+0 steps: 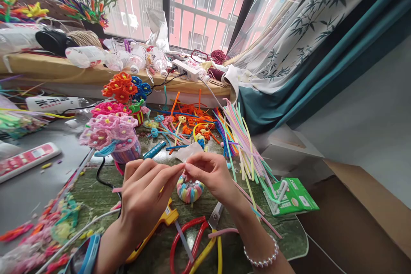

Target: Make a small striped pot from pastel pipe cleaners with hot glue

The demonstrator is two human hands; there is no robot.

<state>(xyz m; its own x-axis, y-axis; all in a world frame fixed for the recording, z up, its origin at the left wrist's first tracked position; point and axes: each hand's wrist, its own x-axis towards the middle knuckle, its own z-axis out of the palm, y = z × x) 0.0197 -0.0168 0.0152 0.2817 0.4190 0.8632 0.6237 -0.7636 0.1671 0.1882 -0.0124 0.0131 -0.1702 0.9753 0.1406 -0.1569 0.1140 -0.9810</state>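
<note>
Fingertip to fingertip, my left hand (144, 192) and my right hand (210, 175) pinch together above the table. A pale pink pipe cleaner (117, 189) pokes out beside my left hand; most of it is hidden by the fingers, and its other end seems to be in the joined pinch. Just below the fingertips sits a small round piece wrapped in pastel pipe cleaners (190, 190). Nearer to me lie a yellow hot glue gun (168, 214), partly behind my left wrist, and scissors with red and yellow handles (205, 235).
Pipe-cleaner flowers in a pot (111, 132) stand left of my hands. Loose pipe cleaners (240, 137) are heaped at right, near a green packet (293, 197). Behind, orange pieces (189, 113) cover the table below a cluttered sill (115, 79). A cardboard box (362, 197) stands at right.
</note>
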